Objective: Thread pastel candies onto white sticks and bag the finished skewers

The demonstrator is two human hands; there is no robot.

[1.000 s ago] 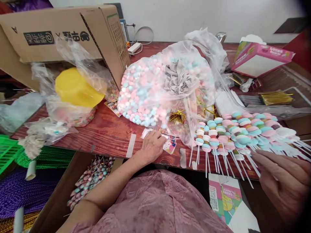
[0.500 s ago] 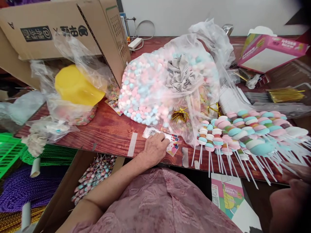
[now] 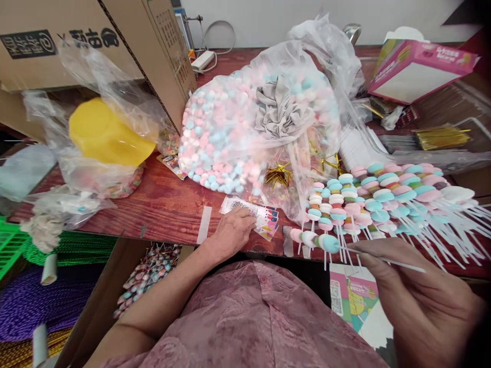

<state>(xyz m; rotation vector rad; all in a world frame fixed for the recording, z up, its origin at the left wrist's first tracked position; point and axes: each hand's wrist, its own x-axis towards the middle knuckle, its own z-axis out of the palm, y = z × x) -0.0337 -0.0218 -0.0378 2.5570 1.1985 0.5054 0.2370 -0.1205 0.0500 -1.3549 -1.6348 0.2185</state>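
Note:
My right hand (image 3: 425, 294) pinches the white stick of a marshmallow skewer (image 3: 314, 239), which lies nearly level with its candy end pointing left. Pink, white and blue marshmallows with darker pieces between them are threaded on it. Under the curled fingers of my left hand (image 3: 236, 230) is a small printed bag (image 3: 267, 223) on the table; its left part is partly covered by the hand. A pile of similar marshmallow skewers (image 3: 387, 191) lies beyond my right hand, white sticks toward me.
Behind stands a big clear bag of marshmallows (image 3: 215, 138), with gold twist ties (image 3: 278, 175) by it. A cardboard box (image 3: 126, 30) and a yellow scoop-like piece (image 3: 107, 135) are at left. A box of skewers (image 3: 148, 278) sits below the table edge (image 3: 161, 217).
My right hand has come in from the right edge and now holds a marshmallow skewer near the table's front. My left hand stays on the printed bag. The view has shifted slightly.

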